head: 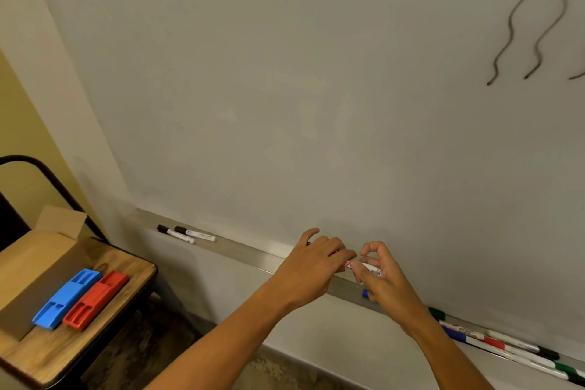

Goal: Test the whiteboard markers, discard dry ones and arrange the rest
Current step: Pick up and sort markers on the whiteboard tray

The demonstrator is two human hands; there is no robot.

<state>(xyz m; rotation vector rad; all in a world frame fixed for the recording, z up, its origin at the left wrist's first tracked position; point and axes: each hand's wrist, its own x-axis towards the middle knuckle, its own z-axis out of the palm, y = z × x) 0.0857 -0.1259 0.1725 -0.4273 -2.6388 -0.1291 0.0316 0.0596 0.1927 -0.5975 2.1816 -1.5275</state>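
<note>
The marker (367, 268) lies roughly level just above the tray (253, 255), long axis running hand to hand: right hand (381, 275) pinches the barrel, left hand's (311, 266) grip is curled over the cap end, ready to pull apart

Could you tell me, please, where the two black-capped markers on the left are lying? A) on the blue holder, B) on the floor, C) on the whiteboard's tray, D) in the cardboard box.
C: the two black-capped markers lie side by side on the left end of the whiteboard's tray, well left of the hands, which hold another marker between them; left hand, right hand.
</note>
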